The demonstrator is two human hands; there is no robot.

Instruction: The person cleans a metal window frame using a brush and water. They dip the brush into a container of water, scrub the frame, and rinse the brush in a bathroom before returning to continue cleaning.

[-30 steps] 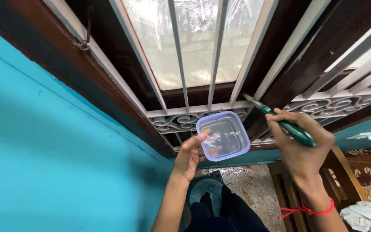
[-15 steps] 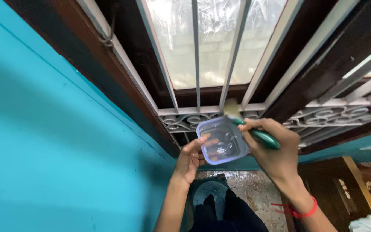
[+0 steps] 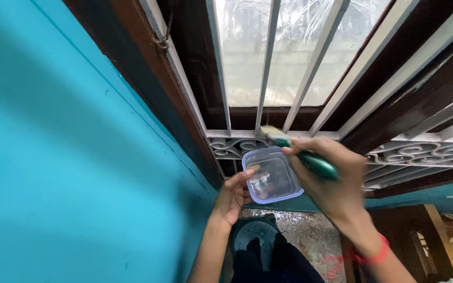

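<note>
1. Paintbrush [image 3: 295,152], green-handled, sits in the right hand [image 3: 331,181], its pale bristles at the bottom rail of the white window grille [image 3: 268,73], just above the scrollwork band.
2. Right hand is closed around the handle in a firm wrap, fingers curled over the top; a red thread shows at that wrist [image 3: 373,257], blurred.
3. Left hand [image 3: 232,196] pinches the near edge of a small clear plastic container [image 3: 272,175] with a bluish rim, thumb on top and fingers beneath, holding it right under the brush.
4. Contents of the container are hard to read; something pale and wet seems to lie in the bottom.
5. Grille bars stand in front of a dark brown wooden frame [image 3: 195,78], with frosted panes behind and a turquoise wall [image 3: 69,157] to the left.
6. Judging the stroke: a light load on the bristles looks wise here, because the curls of the scrollwork would trap drips.
7. Keeping the container close below, as it is, should catch anything that falls.
8. Dark wood lies just beside the rail, so the bristle tip probably wants to stay flat on the metal.
9. Below, the person's dark-clad legs [image 3: 268,257] and a speckled floor [image 3: 310,230] show.
</note>
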